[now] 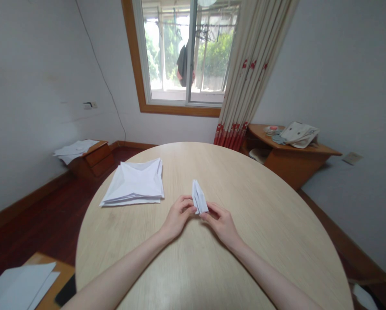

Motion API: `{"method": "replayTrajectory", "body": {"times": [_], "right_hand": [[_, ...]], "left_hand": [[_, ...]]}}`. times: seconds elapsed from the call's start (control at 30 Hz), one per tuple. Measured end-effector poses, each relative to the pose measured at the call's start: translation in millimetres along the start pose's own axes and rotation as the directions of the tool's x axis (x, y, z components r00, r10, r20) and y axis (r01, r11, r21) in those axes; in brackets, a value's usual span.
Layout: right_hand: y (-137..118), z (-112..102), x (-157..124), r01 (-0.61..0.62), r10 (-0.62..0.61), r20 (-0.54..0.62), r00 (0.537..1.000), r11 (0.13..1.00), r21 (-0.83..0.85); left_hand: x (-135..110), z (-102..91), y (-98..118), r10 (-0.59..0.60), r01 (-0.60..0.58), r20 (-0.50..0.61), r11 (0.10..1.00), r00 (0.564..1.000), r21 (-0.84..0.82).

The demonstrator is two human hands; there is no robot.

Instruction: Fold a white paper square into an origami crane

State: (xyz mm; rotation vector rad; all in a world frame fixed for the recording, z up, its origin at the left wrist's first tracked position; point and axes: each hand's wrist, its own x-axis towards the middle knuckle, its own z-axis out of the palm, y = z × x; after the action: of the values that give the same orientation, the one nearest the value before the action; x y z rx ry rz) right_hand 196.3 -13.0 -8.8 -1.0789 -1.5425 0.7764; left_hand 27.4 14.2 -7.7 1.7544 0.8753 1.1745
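A small piece of folded white paper (198, 197) stands between my hands near the middle of the round wooden table (244, 206). It is narrow, with several layers pressed close together and a pointed upper end. My left hand (179, 215) pinches its lower left side between thumb and fingers. On the lower right side, my right hand (222, 221) grips it the same way, with the thumb in front. The fingertips behind the paper are partly hidden. To the left of my hands lies a stack of creased white paper sheets (136, 178).
More white sheets (18, 284) lie on a low surface at the lower left, beside a dark object (66, 290). Papers also cover a small wooden cabinet (98, 159) by the left wall. A wooden desk (290, 161) with a pale bag (299, 133) stands beyond the table's right side.
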Motion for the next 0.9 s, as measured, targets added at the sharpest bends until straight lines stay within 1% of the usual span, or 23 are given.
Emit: {"method": "replayTrajectory", "body": {"times": [0.13,0.23,0.3,0.4,0.47,0.6,0.73,0.8,0.9], "right_hand": [[0.1,0.9,0.6,0.001,-0.002,-0.010,1.000,1.000,-0.020],[0.3,1.1,0.6,0.001,-0.001,-0.017,1.000,0.999,-0.039],[-0.2,0.7,0.4,0.013,-0.014,-0.014,1.000,0.998,-0.061],[-2.0,-0.2,-0.4,0.054,-0.054,0.003,0.999,0.993,-0.108],[-3.1,-0.8,-1.0,0.087,-0.086,0.014,0.996,0.986,-0.143],[-5.0,-1.2,-1.7,0.115,-0.108,0.050,0.993,0.976,-0.184],[-4.9,-1.4,-2.1,0.121,-0.111,0.065,0.992,0.977,-0.176],[-2.6,-1.3,-2.5,0.098,-0.092,0.049,0.995,0.985,-0.143],[2.4,-0.9,-2.8,0.020,-0.018,0.033,0.999,0.997,-0.072]], "left_hand": [[-0.6,0.5,-0.6,0.008,-0.008,-0.006,1.000,1.000,-0.005],[-0.6,1.7,-1.8,0.001,-0.002,-0.031,1.000,1.000,-0.023],[-0.6,3.3,-3.3,-0.032,0.029,-0.055,0.998,0.998,-0.063],[-0.6,6.2,-6.4,-0.124,0.103,-0.100,0.976,0.987,-0.191],[-0.7,7.8,-8.1,-0.156,0.120,-0.126,0.960,0.980,-0.254],[-0.7,8.7,-8.1,-0.151,0.109,-0.141,0.957,0.979,-0.269],[-0.1,7.8,-4.2,-0.169,0.129,-0.135,0.957,0.976,-0.261],[0.2,7.2,-2.4,-0.177,0.141,-0.126,0.956,0.976,-0.257],[0.4,6.9,-1.2,-0.181,0.148,-0.104,0.953,0.978,-0.264]]}}
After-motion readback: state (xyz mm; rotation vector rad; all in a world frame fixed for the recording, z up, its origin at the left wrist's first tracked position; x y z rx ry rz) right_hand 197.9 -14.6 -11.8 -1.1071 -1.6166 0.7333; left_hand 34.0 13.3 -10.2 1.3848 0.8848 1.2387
